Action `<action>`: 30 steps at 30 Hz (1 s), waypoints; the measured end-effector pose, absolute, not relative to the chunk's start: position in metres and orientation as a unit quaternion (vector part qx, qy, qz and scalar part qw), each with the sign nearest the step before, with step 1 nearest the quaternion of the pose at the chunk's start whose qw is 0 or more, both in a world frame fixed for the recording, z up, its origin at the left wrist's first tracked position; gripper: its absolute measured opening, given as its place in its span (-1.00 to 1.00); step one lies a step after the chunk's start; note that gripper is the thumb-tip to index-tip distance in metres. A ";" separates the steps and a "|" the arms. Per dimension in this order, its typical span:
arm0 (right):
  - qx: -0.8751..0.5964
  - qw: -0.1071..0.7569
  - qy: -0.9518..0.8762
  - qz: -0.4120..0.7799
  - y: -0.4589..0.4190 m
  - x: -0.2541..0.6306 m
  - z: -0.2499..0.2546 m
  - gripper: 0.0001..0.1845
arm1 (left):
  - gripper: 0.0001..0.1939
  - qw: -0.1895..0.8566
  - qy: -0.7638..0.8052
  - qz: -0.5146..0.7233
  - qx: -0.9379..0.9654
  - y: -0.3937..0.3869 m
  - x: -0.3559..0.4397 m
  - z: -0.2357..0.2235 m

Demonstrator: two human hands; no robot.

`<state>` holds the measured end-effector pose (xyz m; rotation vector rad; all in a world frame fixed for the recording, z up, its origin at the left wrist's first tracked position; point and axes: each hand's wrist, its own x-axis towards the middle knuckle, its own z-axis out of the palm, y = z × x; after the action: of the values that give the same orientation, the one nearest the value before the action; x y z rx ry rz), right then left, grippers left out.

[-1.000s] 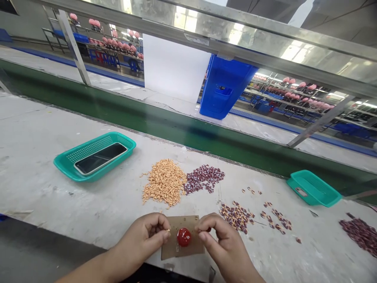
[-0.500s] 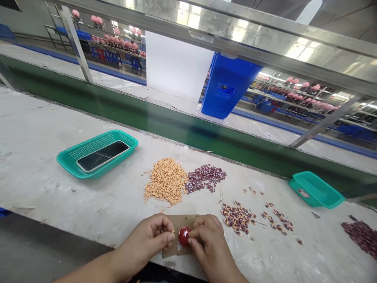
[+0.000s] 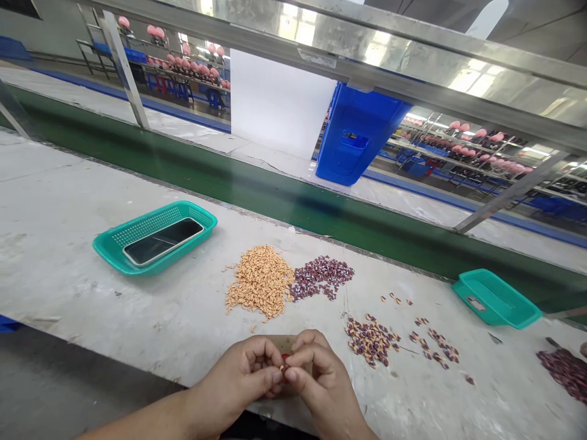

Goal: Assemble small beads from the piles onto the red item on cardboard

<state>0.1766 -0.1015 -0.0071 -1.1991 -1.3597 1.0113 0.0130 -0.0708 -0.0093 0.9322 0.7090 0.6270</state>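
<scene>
My left hand (image 3: 243, 382) and my right hand (image 3: 316, 382) meet at the near edge of the table, fingertips pinched together over a small orange piece (image 3: 280, 368). Under them lies a brown card (image 3: 280, 342) with a red blob (image 3: 285, 357), mostly hidden by the fingers. Just beyond the hands are a heap of small orange pieces (image 3: 260, 281) and a heap of small dark purple pieces (image 3: 321, 276). To the right sits a cluster of joined purple and orange pieces (image 3: 369, 336).
A teal basket holding a dark tray (image 3: 156, 238) stands at the left, another teal basket (image 3: 498, 298) at the right. More purple pieces (image 3: 566, 370) lie far right. A green conveyor belt (image 3: 275, 195) runs behind the table, with a blue crate (image 3: 358, 137) beyond.
Both hands have closed in toward each other over the card. The red blob, plainly visible a second ago, is now almost covered by the fingers.
</scene>
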 end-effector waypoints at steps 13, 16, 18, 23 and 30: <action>-0.500 0.515 -0.569 0.401 -0.101 0.176 -0.013 -0.79 | -0.73 0.796 0.312 0.312 0.414 -0.072 0.011 -0.012; -0.501 0.508 -0.579 0.395 -0.102 0.175 -0.015 -0.78 | -0.73 0.793 0.313 0.322 0.412 -0.072 0.012 -0.011; -0.501 0.506 -0.581 0.393 -0.102 0.174 -0.016 -0.79 | -0.71 0.789 0.318 0.326 0.413 -0.072 0.013 -0.010; -0.500 0.523 -0.571 0.387 -0.102 0.172 -0.011 -0.77 | -0.68 0.781 0.322 0.332 0.420 -0.073 0.012 -0.008; -0.485 0.471 -0.608 0.415 -0.105 0.178 -0.003 -0.78 | -0.74 0.760 0.354 0.272 0.473 -0.069 0.012 0.006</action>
<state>0.1776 -0.1046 -0.0034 -1.1878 -1.4895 1.0174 0.0122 -0.0691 0.0056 1.0298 0.7714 0.5918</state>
